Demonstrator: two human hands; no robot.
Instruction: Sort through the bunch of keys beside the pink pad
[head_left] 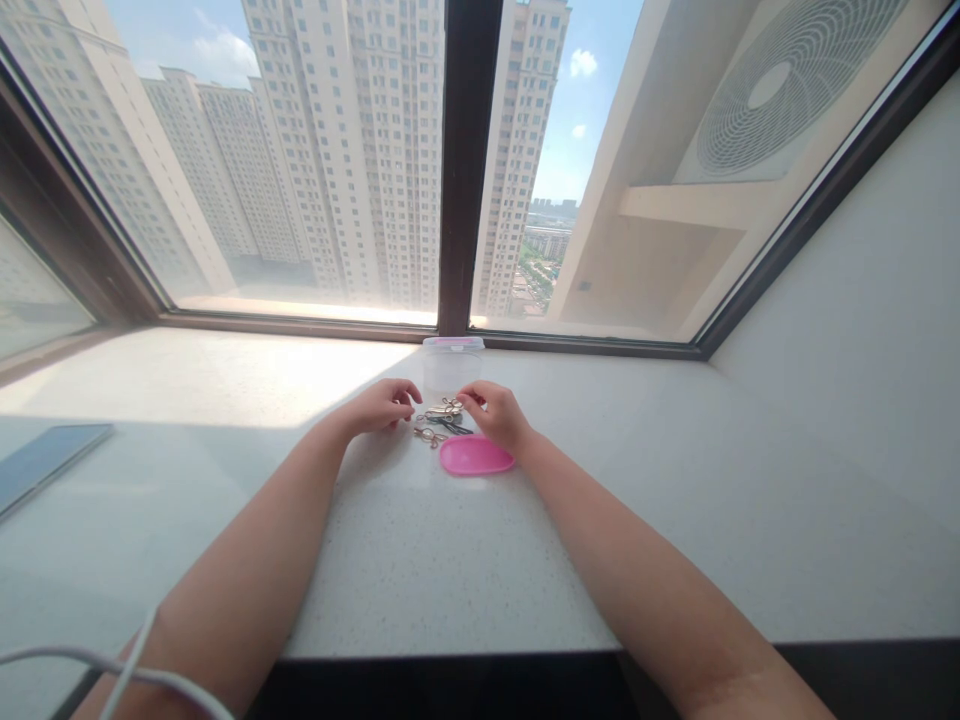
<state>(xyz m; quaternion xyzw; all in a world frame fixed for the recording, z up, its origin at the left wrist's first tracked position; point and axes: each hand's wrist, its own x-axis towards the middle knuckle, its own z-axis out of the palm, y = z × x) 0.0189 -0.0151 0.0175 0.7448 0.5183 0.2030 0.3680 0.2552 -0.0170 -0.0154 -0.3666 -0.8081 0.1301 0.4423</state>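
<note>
My left hand (pixel 382 405) rests on a white stone window sill (pixel 420 540), fingers curled and pinched toward a small pile of metal clips or hairpins (pixel 441 420). My right hand (pixel 497 413) sits on the other side of that pile, fingertips pinched at one of the small metal pieces. A pink oval lid (pixel 475 455) lies flat just in front of the right hand. Behind the pile stands a clear plastic container (pixel 451 365) with a pink rim. What exactly each hand holds is too small to make out.
A dark flat tablet or phone (pixel 46 460) lies at the left on the sill. A white cable (pixel 112 672) crosses my left forearm. The window frame (pixel 465 170) and glass close off the far edge; a white wall (pixel 862 330) stands at the right.
</note>
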